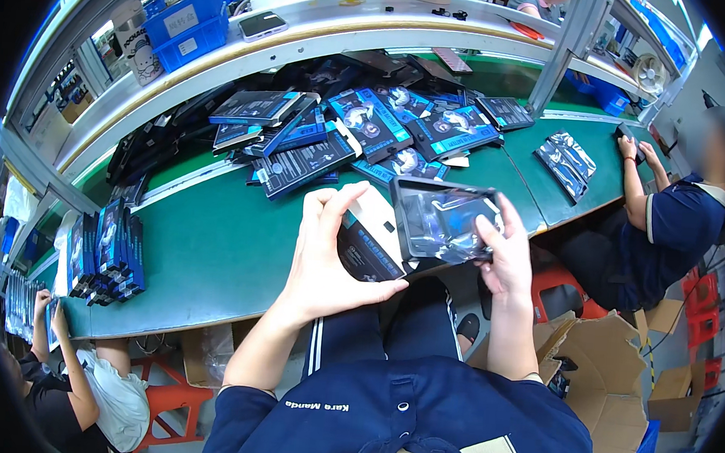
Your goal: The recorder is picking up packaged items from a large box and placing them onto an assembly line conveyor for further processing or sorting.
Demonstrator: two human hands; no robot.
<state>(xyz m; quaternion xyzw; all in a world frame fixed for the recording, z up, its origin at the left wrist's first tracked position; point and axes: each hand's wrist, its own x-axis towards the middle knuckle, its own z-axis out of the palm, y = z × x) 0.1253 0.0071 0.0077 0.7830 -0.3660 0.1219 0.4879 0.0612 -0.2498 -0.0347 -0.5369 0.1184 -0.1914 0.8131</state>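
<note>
My left hand (317,261) grips a thin black and blue cardboard box (368,250) between thumb and fingers, at the table's near edge. The box's white inner flap stands open on the side facing my right hand. My right hand (510,256) pinches a dark-rimmed, glossy plastic tray (444,219) by its right edge. The tray sits just right of the box's open end, with one edge close to it; whether they touch I cannot tell. Reflections hide what lies in the tray. Beyond both hands is a loose heap of similar printed boxes (373,123).
On the green table (212,250), several stacked boxes (108,252) stand at left and clear-wrapped packs (567,163) lie at right. Co-workers sit on both sides. A shelf with blue bins (185,29) and a phone (263,26) runs behind. An open carton (606,383) is beside my right.
</note>
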